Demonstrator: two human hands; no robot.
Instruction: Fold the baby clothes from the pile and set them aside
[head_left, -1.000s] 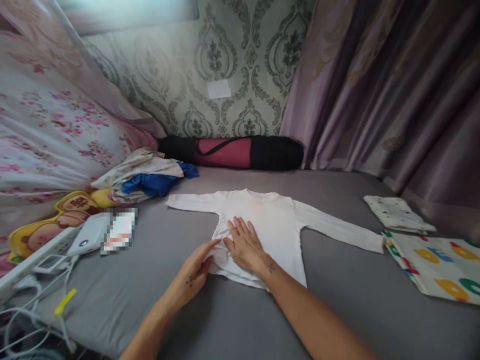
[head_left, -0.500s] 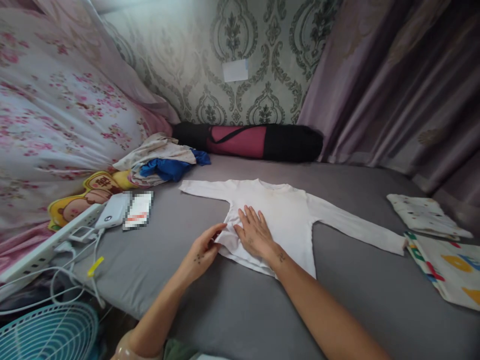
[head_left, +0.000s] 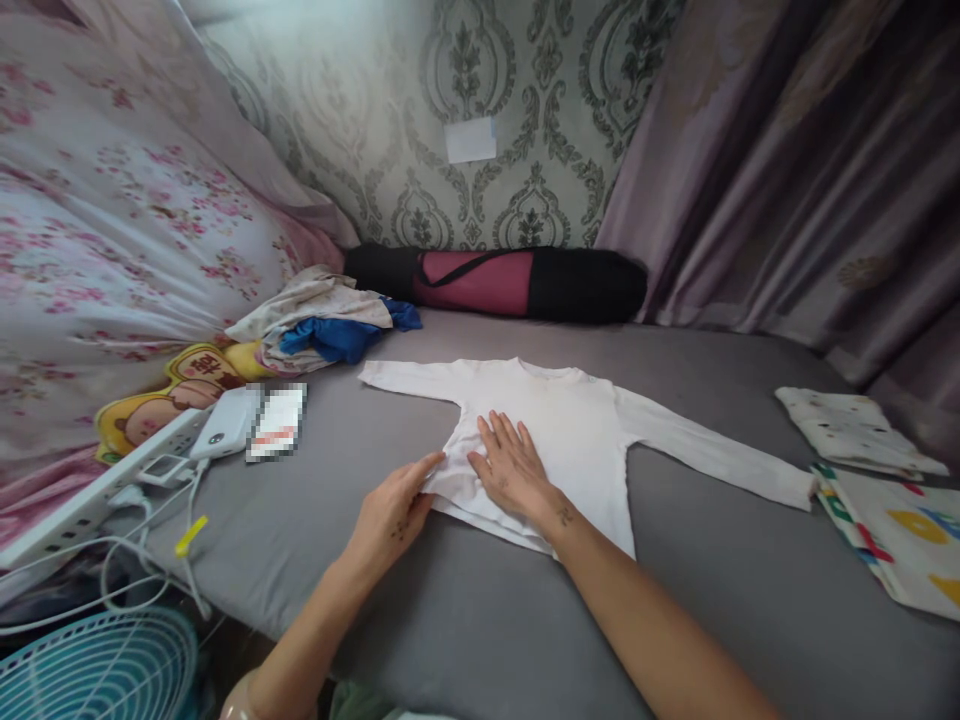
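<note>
A white long-sleeved shirt (head_left: pixel 574 450) lies spread on the grey bed sheet (head_left: pixel 720 580), its neckline away from me and both sleeves stretched out sideways. Fingers pinched, my left hand (head_left: pixel 394 505) grips the shirt's left side edge near the bottom hem. My right hand (head_left: pixel 510 465) rests flat on the front of the shirt, fingers extended and holding nothing. Small creases run through the cloth between the two hands. The fingertips of my left hand are partly hidden.
Two folded patterned cloths, one speckled (head_left: pixel 855 430) and one colourful (head_left: pixel 900 530), lie at the right. A black and maroon roll bag (head_left: pixel 480 283) sits along the wall. To the left are crumpled clothes (head_left: pixel 322 315), a power strip (head_left: pixel 97 485), a white power bank (head_left: pixel 225 420) and a blue fan (head_left: pixel 105 665).
My left hand has shifted slightly left, drawing the shirt's side edge outward so the fold there lies flatter. My right hand stays in place on the shirt.
</note>
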